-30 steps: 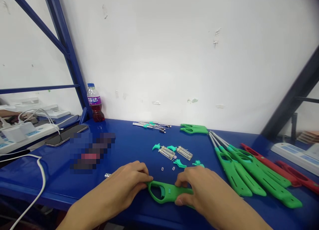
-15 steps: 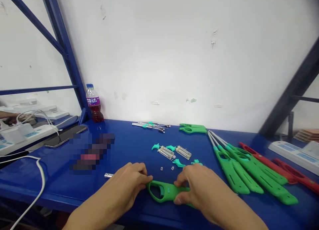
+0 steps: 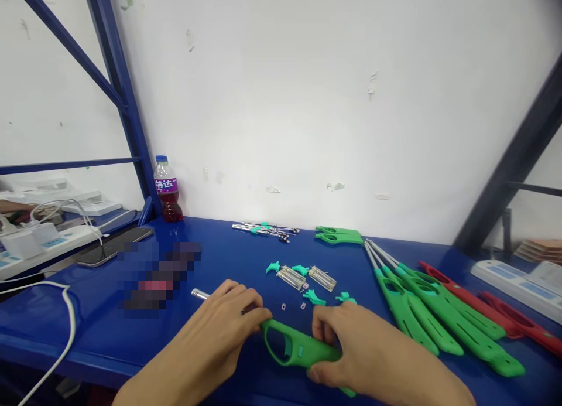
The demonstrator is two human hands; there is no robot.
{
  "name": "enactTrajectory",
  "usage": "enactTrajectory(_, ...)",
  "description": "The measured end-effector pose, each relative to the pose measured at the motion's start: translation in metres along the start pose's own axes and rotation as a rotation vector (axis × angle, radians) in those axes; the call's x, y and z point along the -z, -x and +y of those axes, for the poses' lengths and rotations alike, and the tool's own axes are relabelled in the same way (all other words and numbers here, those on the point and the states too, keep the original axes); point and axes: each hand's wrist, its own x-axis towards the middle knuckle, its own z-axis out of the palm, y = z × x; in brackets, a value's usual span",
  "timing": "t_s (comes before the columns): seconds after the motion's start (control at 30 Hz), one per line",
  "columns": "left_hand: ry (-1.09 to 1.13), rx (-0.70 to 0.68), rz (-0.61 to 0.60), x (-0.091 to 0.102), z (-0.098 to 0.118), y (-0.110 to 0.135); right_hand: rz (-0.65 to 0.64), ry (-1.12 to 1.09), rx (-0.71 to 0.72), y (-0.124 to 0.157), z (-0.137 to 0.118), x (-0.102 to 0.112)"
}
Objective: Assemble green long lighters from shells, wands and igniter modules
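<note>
"Where's the green lighter (image 3: 315, 348)?"
"Over the front of the counter (image 3: 239, 262). The left hand (image 3: 232, 313) pinches its loop end; the right hand (image 3: 353, 338) grips its handle."
"How will it handle?"
"Probably light, stiff, smooth; hold the handle's sides."
"Containers?"
"A bottle (image 3: 166, 185) of red drink (image 3: 171, 211); clear tanks (image 3: 322, 278), contents unclear."

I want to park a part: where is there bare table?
Widest patch: the blue table between the blurred object, rods, clear tanks and left hand. A narrower strip lies between tanks and green handles. Crowded: the right, under green and red handles, and the middle, among triggers and tanks.
</note>
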Motion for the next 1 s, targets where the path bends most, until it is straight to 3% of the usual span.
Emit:
enactTrajectory(0.13,0.008,-0.039,0.073,0.001,0.001,0.001,-0.029,-0.029,0.098,0.008,-0.003,0.010)
enactTrajectory(0.33,0.027,-0.085,0.182,0.017,0.010,0.003,-0.050,-0.042,0.061,0.026,-0.004,0.028)
enactTrajectory(0.47,-0.083,0.016,0.189,0.028,-0.003,0.006,-0.012,-0.065,0.049,0.030,0.005,0.034)
enactTrajectory(0.63,-0.145,-0.077,0.289,0.032,-0.017,0.002,0.003,-0.100,0.049,0.032,0.012,0.032)
enactTrajectory(0.77,-0.036,-0.172,0.231,0.029,0.001,-0.005,-0.020,-0.131,0.076,0.030,0.009,0.029)
enactTrajectory(0.9,-0.042,-0.107,0.212,0.026,0.018,-0.004,0.000,-0.155,0.125,0.031,0.006,0.029)
enactTrajectory(1.0,-0.088,-0.127,0.268,0.025,0.022,0.001,0.034,-0.161,0.191,0.031,0.010,0.030)
